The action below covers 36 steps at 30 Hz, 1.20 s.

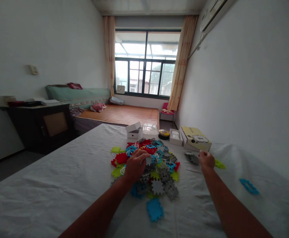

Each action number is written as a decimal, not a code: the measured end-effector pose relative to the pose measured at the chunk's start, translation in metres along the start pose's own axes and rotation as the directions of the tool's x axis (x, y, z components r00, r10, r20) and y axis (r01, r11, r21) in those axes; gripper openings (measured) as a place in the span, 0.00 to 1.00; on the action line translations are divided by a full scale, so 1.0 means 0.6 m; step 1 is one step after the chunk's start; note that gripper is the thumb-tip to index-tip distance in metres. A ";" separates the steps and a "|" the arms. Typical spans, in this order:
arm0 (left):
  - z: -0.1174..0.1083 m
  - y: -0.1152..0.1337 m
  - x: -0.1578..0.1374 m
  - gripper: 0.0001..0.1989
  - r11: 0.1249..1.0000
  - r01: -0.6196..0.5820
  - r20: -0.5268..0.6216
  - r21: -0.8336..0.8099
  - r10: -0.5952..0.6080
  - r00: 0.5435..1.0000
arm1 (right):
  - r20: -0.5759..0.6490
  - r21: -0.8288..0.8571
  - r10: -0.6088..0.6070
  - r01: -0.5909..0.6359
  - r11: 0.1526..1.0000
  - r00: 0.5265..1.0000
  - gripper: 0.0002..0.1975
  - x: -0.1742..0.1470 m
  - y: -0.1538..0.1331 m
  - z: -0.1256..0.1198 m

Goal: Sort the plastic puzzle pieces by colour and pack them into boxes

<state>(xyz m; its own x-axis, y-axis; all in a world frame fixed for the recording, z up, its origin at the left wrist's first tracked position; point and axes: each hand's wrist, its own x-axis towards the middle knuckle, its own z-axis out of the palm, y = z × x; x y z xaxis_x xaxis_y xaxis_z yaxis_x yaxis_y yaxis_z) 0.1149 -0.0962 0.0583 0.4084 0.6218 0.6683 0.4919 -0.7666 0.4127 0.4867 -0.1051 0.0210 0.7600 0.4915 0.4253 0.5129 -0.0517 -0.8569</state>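
My left hand (136, 165) is over a heap of interlocking plastic tiles (159, 170) with toothed edges, in red, blue, grey, white and lime green. Its fingers are curled at a pale grey tile (148, 161), which they seem to pinch. Off to the right of the heap, my right hand (206, 160) is closed with its fingertips together; whatever it holds is too small to make out. Grey tiles (192, 157) lie just left of that hand, and a lime green tile (219, 163) lies to its right. One blue tile (155, 209) rests in front of the heap.
Behind the heap stand an open white box (134, 131), a clear plastic container (149, 131), a round black-and-yellow tin (163, 134), a small white box (176, 137) and a yellow cartoon box (196, 138). A blue frame piece (249, 186) lies far right on the pale cloth (85, 172).
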 end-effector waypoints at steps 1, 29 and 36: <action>-0.007 -0.006 0.005 0.15 0.999 0.039 -0.045 -0.007 -0.039 0.998 | -0.023 -0.013 -0.013 0.012 1.000 1.000 0.23 -0.006 -0.010 0.008; -0.051 -0.064 0.023 0.13 0.969 0.246 0.119 -0.016 -0.242 0.963 | 0.461 0.175 -0.393 0.353 0.919 0.795 0.17 -0.198 -0.124 0.074; 0.012 -0.003 0.001 0.13 0.949 0.137 0.168 -0.282 -0.092 0.981 | 0.626 0.468 -0.493 0.215 0.857 0.604 0.15 -0.229 -0.186 0.072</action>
<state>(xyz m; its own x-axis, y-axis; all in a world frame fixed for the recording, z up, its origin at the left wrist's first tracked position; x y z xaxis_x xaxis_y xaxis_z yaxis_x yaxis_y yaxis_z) 0.1196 -0.0933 0.0537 0.4851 0.7075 0.5139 0.3059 -0.6879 0.6583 0.3079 -0.1293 0.0459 -0.0435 0.8666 0.4971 0.4167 0.4680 -0.7793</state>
